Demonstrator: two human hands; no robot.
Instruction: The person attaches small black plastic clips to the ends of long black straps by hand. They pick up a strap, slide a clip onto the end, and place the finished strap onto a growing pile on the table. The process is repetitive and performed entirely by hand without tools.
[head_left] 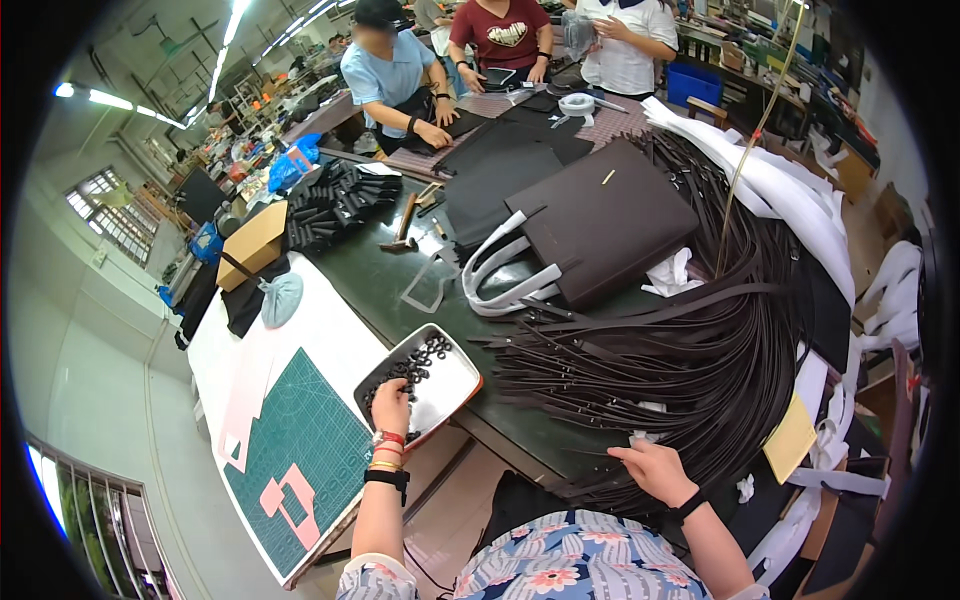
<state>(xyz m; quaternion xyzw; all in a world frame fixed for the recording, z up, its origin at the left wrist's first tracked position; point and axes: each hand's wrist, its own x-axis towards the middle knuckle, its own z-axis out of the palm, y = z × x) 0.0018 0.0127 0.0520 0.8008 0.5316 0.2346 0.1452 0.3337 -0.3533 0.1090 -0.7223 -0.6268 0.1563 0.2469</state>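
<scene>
My left hand reaches into a white tray with a red-orange outer side. Its fingers are bent down among small black loops; what lies between the fingertips is hidden. Over the near edge of the table, my right hand pinches the thin end of a dark brown strap between thumb and forefinger. Beside it spreads a big bundle of dark brown straps, their ends fanned toward the tray. A dark brown handbag with pale-wrapped handles lies behind the bundle.
To the left, a green cutting mat bears pink templates. A hammer and a pile of black rolled pieces lie farther back. White strips line the right side. Several people work across the table.
</scene>
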